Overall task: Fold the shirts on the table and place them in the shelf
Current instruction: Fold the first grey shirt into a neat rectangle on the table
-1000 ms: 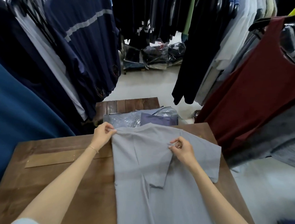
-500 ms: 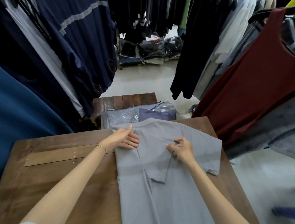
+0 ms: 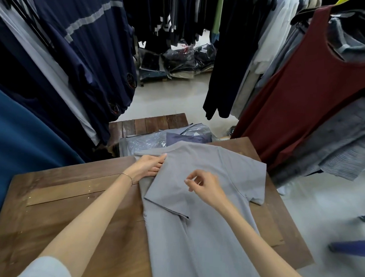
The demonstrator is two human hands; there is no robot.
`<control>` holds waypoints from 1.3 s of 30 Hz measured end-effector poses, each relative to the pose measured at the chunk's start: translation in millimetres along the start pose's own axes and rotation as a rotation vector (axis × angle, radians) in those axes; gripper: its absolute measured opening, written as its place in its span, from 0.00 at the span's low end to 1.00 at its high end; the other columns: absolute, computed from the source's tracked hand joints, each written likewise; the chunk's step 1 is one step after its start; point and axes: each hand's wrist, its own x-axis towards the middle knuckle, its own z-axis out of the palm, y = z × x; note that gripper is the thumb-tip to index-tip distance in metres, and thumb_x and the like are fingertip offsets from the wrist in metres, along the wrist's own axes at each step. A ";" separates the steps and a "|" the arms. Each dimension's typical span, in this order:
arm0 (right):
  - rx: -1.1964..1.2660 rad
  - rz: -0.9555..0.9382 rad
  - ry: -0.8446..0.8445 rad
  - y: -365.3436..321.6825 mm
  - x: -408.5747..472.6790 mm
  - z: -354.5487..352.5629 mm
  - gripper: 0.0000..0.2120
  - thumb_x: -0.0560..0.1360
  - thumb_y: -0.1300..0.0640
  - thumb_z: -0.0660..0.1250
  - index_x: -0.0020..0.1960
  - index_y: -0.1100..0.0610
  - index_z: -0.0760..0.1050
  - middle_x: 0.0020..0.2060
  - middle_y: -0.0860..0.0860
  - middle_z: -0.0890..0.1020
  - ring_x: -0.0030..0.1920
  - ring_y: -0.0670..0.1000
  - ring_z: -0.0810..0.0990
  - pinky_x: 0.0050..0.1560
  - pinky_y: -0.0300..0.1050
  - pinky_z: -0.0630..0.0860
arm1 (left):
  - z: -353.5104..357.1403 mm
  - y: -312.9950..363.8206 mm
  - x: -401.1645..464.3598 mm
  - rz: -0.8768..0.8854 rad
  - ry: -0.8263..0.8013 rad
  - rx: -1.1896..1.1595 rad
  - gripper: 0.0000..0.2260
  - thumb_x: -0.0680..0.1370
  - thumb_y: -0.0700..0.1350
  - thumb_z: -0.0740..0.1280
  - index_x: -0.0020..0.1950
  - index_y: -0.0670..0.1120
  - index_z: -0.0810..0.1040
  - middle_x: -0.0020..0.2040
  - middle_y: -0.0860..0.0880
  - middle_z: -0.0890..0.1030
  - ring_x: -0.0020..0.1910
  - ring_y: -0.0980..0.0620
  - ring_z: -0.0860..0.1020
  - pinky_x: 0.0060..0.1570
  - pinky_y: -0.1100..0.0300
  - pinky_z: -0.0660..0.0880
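Head view. We see a grey shirt (image 3: 205, 212) lying flat on the wooden table (image 3: 69, 213), its left sleeve folded inward across the body. Our left hand (image 3: 149, 166) rests with straight fingers on the shirt's far left shoulder, pressing the fold. Our right hand (image 3: 204, 185) hovers just above the chest area, fingers loosely curled, holding nothing. Beyond the collar lie plastic-wrapped garments (image 3: 148, 142). Hanging clothes, including a maroon tank top (image 3: 309, 97), flank the table.

surface: brown wooden table (image 3: 73, 215) | on it: grey shirt (image 3: 204, 233), spread flat, left sleeve folded in
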 end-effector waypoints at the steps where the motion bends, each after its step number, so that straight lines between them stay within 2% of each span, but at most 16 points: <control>1: -0.051 0.003 -0.036 6.6 -4.1 4.0 0.03 0.73 0.54 0.70 0.41 0.50 0.77 0.33 0.49 0.82 0.32 0.43 0.77 0.41 0.42 0.75 | 0.0 -1.6 0.2 0.029 -0.012 0.043 0.15 0.77 0.52 0.68 0.55 0.42 0.80 0.53 0.44 0.83 0.51 0.49 0.81 0.53 0.59 0.77; 3: -0.128 0.003 -0.111 16.8 -12.0 13.9 0.02 0.72 0.54 0.71 0.43 0.51 0.78 0.35 0.48 0.80 0.35 0.44 0.75 0.43 0.42 0.73 | 0.5 -2.3 1.7 0.062 0.013 0.103 0.08 0.76 0.43 0.70 0.54 0.43 0.79 0.51 0.44 0.82 0.49 0.50 0.79 0.51 0.61 0.76; 6: -0.198 0.021 -0.180 24.6 -20.5 28.4 0.04 0.70 0.53 0.72 0.43 0.47 0.77 0.37 0.46 0.79 0.39 0.45 0.75 0.42 0.41 0.72 | 6.2 -0.8 6.4 0.104 0.087 0.129 0.10 0.75 0.37 0.70 0.56 0.39 0.77 0.44 0.46 0.81 0.39 0.57 0.79 0.41 0.67 0.75; 8: -0.235 0.044 -0.202 30.0 -22.6 35.1 0.04 0.71 0.53 0.71 0.44 0.49 0.78 0.37 0.45 0.78 0.40 0.45 0.75 0.42 0.41 0.71 | 9.2 0.2 8.6 0.172 0.134 0.128 0.11 0.75 0.34 0.69 0.57 0.36 0.77 0.41 0.47 0.80 0.32 0.64 0.79 0.35 0.71 0.75; 10: -0.239 0.055 -0.199 34.3 -23.5 37.8 0.05 0.71 0.53 0.71 0.46 0.51 0.79 0.37 0.45 0.77 0.41 0.45 0.74 0.42 0.41 0.71 | 9.6 1.2 9.5 0.235 0.130 0.066 0.14 0.75 0.32 0.68 0.60 0.33 0.75 0.43 0.44 0.81 0.32 0.63 0.80 0.36 0.72 0.77; 12: -0.222 0.055 -0.188 36.6 -23.1 38.2 0.04 0.71 0.53 0.71 0.46 0.51 0.79 0.36 0.45 0.77 0.41 0.46 0.75 0.43 0.42 0.72 | 9.3 2.3 6.8 0.310 0.133 0.022 0.14 0.76 0.31 0.67 0.61 0.34 0.75 0.49 0.41 0.81 0.39 0.58 0.82 0.40 0.71 0.78; 15: -0.190 0.057 -0.190 37.9 -21.8 38.6 0.03 0.71 0.54 0.71 0.43 0.48 0.77 0.34 0.45 0.76 0.39 0.46 0.75 0.43 0.42 0.72 | 7.2 -3.8 -5.6 0.592 0.390 0.302 0.07 0.75 0.34 0.68 0.53 0.39 0.80 0.46 0.46 0.82 0.43 0.53 0.80 0.43 0.72 0.75; 18: -0.173 0.044 -0.197 39.4 -20.7 39.9 0.05 0.71 0.56 0.70 0.41 0.48 0.75 0.31 0.44 0.75 0.37 0.47 0.75 0.42 0.42 0.72 | -3.6 -34.5 -18.6 0.754 0.606 0.639 0.04 0.75 0.35 0.67 0.46 0.43 0.80 0.43 0.50 0.80 0.44 0.51 0.77 0.45 0.59 0.76; 20: -0.172 0.038 -0.194 40.4 -19.8 41.0 0.04 0.71 0.56 0.70 0.42 0.49 0.76 0.31 0.44 0.74 0.37 0.47 0.74 0.42 0.42 0.71 | -14.1 -56.7 -21.6 0.745 0.622 0.781 0.04 0.76 0.37 0.67 0.49 0.42 0.80 0.47 0.48 0.78 0.49 0.47 0.76 0.50 0.51 0.75; 22: -0.173 0.032 -0.193 41.9 -18.7 41.4 0.02 0.71 0.56 0.70 0.44 0.52 0.78 0.30 0.43 0.73 0.37 0.47 0.74 0.41 0.41 0.70 | -22.2 -69.3 -21.7 0.686 0.568 0.882 0.12 0.78 0.43 0.66 0.61 0.41 0.77 0.59 0.46 0.77 0.61 0.46 0.73 0.63 0.47 0.71; 24: -0.176 0.022 -0.198 42.1 -17.5 40.7 0.03 0.72 0.56 0.70 0.45 0.54 0.78 0.30 0.43 0.73 0.36 0.47 0.73 0.38 0.37 0.68 | -25.7 -72.8 -21.4 0.577 0.476 0.997 0.25 0.81 0.53 0.60 0.74 0.42 0.64 0.75 0.48 0.63 0.75 0.47 0.59 0.74 0.47 0.55; 26: -0.179 0.020 -0.207 41.7 -16.6 40.4 0.03 0.72 0.57 0.71 0.44 0.51 0.76 0.30 0.43 0.72 0.36 0.47 0.73 0.36 0.34 0.67 | -27.2 -75.5 -19.2 0.476 0.425 1.153 0.35 0.78 0.65 0.47 0.78 0.46 0.48 0.77 0.53 0.46 0.78 0.50 0.44 0.74 0.48 0.43; 28: -0.181 0.023 -0.209 41.7 -16.3 40.5 0.05 0.72 0.56 0.71 0.43 0.49 0.75 0.30 0.43 0.72 0.36 0.47 0.73 0.38 0.37 0.68 | -26.7 -78.4 -16.8 0.416 0.419 1.246 0.38 0.74 0.68 0.37 0.78 0.47 0.40 0.76 0.53 0.38 0.76 0.51 0.37 0.74 0.47 0.38; 31: -0.183 0.035 -0.204 41.5 -17.8 40.0 0.05 0.72 0.56 0.70 0.42 0.49 0.74 0.30 0.43 0.73 0.35 0.46 0.73 0.39 0.39 0.69 | -23.1 -78.5 -14.7 0.384 0.438 1.267 0.39 0.72 0.68 0.34 0.78 0.48 0.37 0.76 0.54 0.35 0.75 0.52 0.34 0.73 0.44 0.35; 35: -0.163 0.042 -0.140 42.1 -24.6 43.2 0.05 0.72 0.56 0.70 0.42 0.49 0.73 0.31 0.45 0.75 0.37 0.48 0.75 0.44 0.45 0.74 | -23.5 -73.8 -15.3 0.375 0.420 1.285 0.40 0.71 0.68 0.34 0.78 0.47 0.40 0.78 0.52 0.39 0.77 0.49 0.37 0.73 0.44 0.36; 39: -0.165 0.051 -0.048 51.1 -42.6 44.5 0.06 0.74 0.55 0.68 0.49 0.54 0.74 0.31 0.43 0.72 0.39 0.48 0.72 0.44 0.46 0.70 | -22.2 -64.2 -19.6 0.364 0.408 1.264 0.33 0.80 0.64 0.46 0.79 0.46 0.45 0.79 0.50 0.45 0.77 0.47 0.41 0.74 0.44 0.39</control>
